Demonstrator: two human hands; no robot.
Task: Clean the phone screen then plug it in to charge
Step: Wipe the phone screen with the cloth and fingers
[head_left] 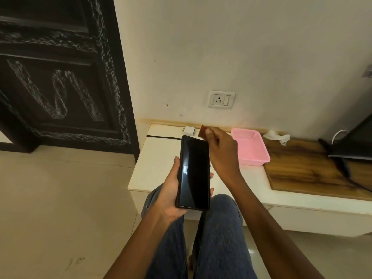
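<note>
Your left hand [171, 190] grips the phone [194, 172], screen up. Your right hand [222, 152], raised beside the phone's top corner, pinches a brown cloth [202, 130].

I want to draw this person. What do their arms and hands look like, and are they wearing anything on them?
Both arms are bare, with no sleeves showing. The left hand and right hand wear no gloves, and no rings, watch or bracelets can be seen. The fingers are bare too, with short plain nails. Below the arms you can draw blue jeans on the legs.
</note>
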